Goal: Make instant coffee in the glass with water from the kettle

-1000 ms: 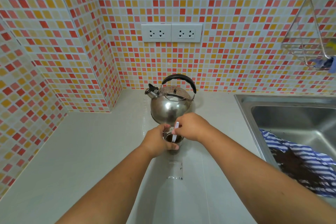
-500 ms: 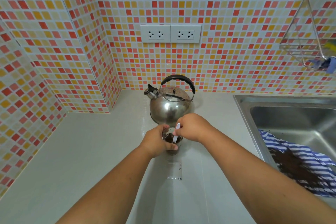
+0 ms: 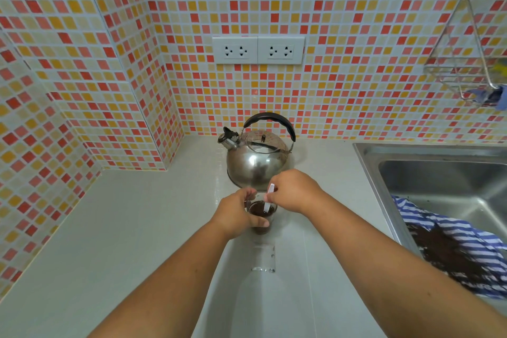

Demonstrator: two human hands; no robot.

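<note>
Little has changed: the left hand [image 3: 238, 214] stays wrapped around the glass [image 3: 261, 215] on the bench [image 3: 137, 228] before the kettle [image 3: 256, 158], while the right hand [image 3: 293, 191] keeps pinching the white spoon [image 3: 268, 199] in dark coffee, so stirring is likely nearly complete.

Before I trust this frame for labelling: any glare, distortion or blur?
Head view: wide-angle lens bends the tile lines and the sink edge; the kettle mirrors wall and hands, with bright glare; the glass and spoon are sharp; soft, even light, faint shadows.
</note>
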